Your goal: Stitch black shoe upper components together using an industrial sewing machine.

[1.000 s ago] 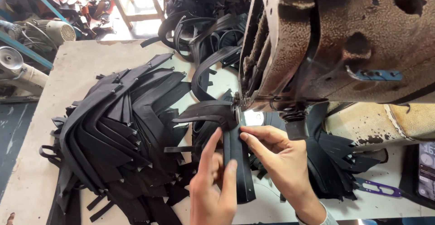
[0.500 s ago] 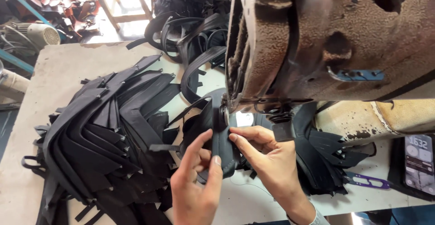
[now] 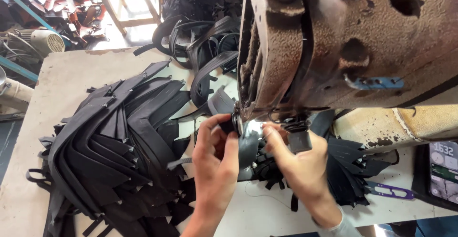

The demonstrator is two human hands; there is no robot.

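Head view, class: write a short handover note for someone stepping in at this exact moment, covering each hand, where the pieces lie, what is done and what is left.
Left hand: pinching the dark curved leather-like strap piece at the needle area.
Right hand: fingers on the same piece, right under the head of the rusty brown sewing machine.
Large fanned pile of black strap pieces lies on the pale worktable to the left; a smaller heap of black pieces lies on the right, by the purple thread snips.
Done: piece positioned under the machine head.
Left: cannot tell whether it is stitched; the pile looks unprocessed.
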